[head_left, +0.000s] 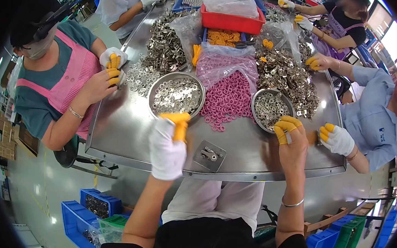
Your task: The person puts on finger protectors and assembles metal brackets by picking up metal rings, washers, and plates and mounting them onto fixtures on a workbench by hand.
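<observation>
My left hand (169, 149), in a white glove with yellow finger covers, is over the near rim of the larger metal bowl (154, 109) of flat metal rings. Motion blurs its fingers, so I cannot tell what they hold. At the near side of the smaller metal bowl (256, 117), also filled with small metal rings, is my right hand (292, 133). It wears yellow finger covers, and its fingers are curled together; anything in them is hidden. Between my hands, a small square metal plate (203, 164) carries a few metal fittings (211, 155).
Pink rings (226, 99) lie heaped between the bowls. Metal clips (167, 43) and more clips (287, 74) form piles behind. A red bin (233, 22) stands farther back. Co-workers' hands are at left (111, 68) and right (337, 139). Blue crates (74, 220) sit on the floor.
</observation>
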A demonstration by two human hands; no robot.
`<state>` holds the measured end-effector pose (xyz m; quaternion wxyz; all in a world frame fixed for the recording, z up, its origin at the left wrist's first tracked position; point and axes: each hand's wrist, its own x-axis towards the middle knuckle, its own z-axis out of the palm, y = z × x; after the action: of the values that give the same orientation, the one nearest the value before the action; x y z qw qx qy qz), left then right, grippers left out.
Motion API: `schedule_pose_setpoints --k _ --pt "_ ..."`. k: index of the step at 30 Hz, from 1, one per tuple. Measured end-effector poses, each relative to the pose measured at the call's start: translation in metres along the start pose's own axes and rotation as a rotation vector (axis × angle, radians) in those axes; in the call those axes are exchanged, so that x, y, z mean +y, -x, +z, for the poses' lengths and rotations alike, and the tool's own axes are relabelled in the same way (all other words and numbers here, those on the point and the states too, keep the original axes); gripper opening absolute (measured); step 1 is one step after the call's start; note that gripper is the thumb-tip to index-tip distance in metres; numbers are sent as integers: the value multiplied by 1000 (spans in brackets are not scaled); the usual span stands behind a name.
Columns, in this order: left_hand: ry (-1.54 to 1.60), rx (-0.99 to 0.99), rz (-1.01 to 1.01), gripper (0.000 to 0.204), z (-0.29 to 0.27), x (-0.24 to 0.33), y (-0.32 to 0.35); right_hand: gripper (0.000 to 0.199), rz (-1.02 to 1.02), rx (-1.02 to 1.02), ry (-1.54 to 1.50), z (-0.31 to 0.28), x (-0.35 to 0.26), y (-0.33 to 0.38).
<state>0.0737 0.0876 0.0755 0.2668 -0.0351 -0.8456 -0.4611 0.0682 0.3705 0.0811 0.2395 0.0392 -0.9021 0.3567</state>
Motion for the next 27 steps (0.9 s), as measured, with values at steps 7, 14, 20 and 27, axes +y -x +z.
schedule_pose_setpoints --k 7,14,20,27 --pt "298 -150 -340 20 19 27 37 18 247 -542 -687 29 -65 37" --pt "504 -184 -425 21 15 8 42 17 403 -618 -590 33 -86 28" --pt "570 -137 -435 18 14 4 46 20 47 -461 -346 43 -72 4" --pt "504 -207 -427 16 6 8 38 22 -104 -384 79 70 -56 1"
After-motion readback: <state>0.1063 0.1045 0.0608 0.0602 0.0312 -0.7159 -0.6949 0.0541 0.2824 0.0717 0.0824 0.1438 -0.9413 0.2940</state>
